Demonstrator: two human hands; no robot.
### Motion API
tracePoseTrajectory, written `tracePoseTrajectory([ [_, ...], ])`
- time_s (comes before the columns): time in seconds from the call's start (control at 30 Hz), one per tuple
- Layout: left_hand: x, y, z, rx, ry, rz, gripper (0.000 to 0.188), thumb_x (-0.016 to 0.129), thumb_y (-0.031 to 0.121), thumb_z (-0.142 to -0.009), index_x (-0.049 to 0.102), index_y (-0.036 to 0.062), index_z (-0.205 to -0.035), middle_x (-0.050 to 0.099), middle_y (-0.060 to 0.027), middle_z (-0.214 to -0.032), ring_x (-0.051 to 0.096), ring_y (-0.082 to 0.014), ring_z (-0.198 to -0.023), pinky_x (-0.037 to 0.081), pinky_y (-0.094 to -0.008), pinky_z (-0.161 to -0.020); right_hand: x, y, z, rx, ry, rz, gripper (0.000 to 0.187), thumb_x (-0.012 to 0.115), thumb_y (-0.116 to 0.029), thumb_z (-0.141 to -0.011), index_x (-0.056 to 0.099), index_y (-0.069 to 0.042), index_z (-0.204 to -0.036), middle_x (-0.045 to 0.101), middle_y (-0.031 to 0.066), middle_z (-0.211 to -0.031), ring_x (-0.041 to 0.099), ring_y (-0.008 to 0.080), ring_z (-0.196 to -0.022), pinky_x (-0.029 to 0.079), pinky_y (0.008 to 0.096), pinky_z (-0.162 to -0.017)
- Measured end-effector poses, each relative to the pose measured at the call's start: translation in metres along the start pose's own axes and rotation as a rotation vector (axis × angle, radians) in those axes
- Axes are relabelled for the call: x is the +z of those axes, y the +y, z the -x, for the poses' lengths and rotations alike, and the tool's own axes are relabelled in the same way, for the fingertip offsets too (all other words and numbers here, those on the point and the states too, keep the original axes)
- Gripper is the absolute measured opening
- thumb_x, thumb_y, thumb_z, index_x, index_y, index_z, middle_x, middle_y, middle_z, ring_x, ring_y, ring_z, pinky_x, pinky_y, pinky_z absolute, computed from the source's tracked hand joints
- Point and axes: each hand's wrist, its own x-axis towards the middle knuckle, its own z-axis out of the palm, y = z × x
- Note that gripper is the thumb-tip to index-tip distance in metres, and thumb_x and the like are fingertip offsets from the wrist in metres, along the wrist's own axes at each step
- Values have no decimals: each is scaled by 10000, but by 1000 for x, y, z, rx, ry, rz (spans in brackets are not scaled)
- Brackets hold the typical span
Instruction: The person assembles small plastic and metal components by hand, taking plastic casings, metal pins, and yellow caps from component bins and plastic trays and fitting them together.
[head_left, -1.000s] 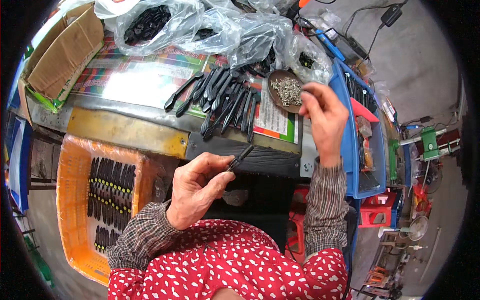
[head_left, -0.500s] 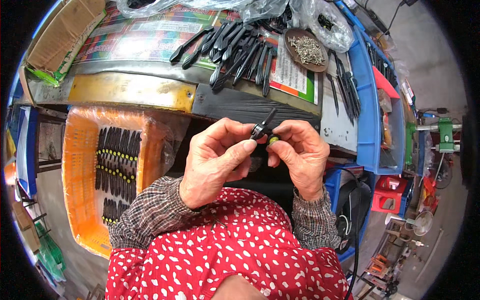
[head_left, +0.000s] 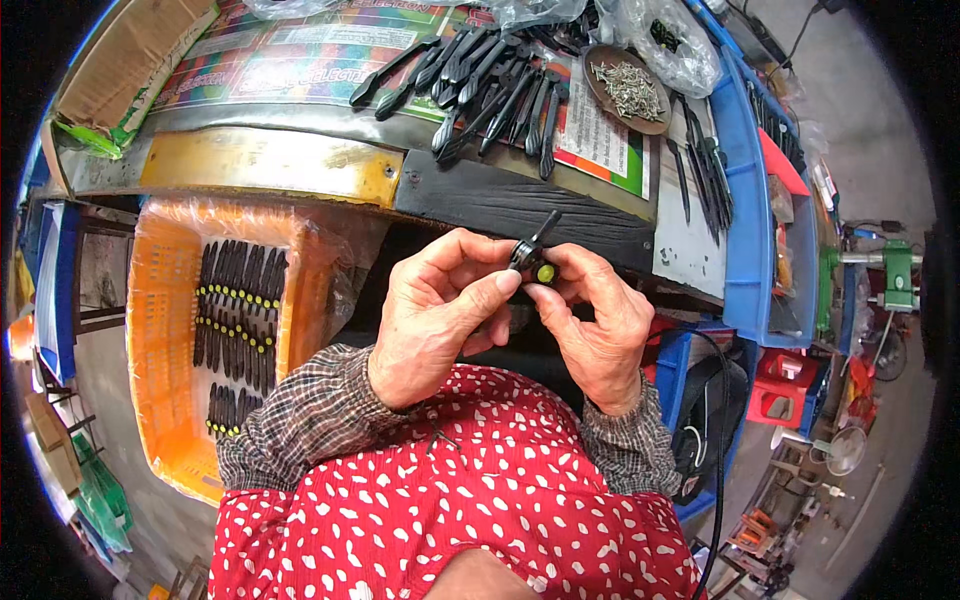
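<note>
In front of my lap, my left hand (head_left: 425, 315) pinches a small black part (head_left: 524, 254) between thumb and forefinger. A thin black stem (head_left: 545, 228) sticks up from it toward the bench. My right hand (head_left: 600, 325) has its thumb and fingers closed at a round yellow-green knob (head_left: 545, 272), which sits against the black part's right side. Whether the knob is joined to the black part I cannot tell. Fingers hide the lower side of both pieces.
Black handle-like pieces (head_left: 490, 85) lie heaped on the bench beside a brown dish (head_left: 594, 88) of small metal screws (head_left: 625, 90). An orange crate (head_left: 160, 350) at left holds rows of black pieces with yellow-green dots. A blue bin (head_left: 742, 220) stands at right; the bench's dark edge (head_left: 520, 200) lies just beyond my hands.
The yellow-green knob has turned so its round face shows more fully. The thumb and fingers of my right hand have shifted around it. The head view has shifted slightly.
</note>
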Motion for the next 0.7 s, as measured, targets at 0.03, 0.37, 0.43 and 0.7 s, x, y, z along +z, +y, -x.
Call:
tracePoseTrajectory([
  [0.03,0,0,0,0,2,3,177,584,66,-900,556,23,-1070,620,-32,-850,551,-60,-586,357,-156,-435,0,0,1,1,-3,1,358,715,37,-728,575,8,-1056,643,117,-847,666,177,-705,537,264,-565],
  [0.37,1,-4,3,-12,4,19,172,575,56,-902,553,6,-1065,601,-34,-855,493,-37,-558,375,-159,-461,5,2,11,323,55,-547,325,664,37,-803,542,46,-1104,620,83,-957,649,142,-775,562,247,-632],
  [0.43,1,-8,3,7,-3,4,173,574,55,-902,552,0,-1065,597,-35,-845,492,-34,-562,374,-159,-463,10,7,15,312,112,-584,320,668,26,-805,543,42,-1099,616,79,-931,644,135,-766,568,249,-648],
  [0.7,4,-11,5,61,-3,-92,183,545,20,-905,540,-5,-1086,593,-46,-814,464,-43,-538,338,-176,-443,18,3,20,362,170,-686,319,676,33,-797,544,50,-1087,638,101,-934,645,141,-775,568,258,-667],
])
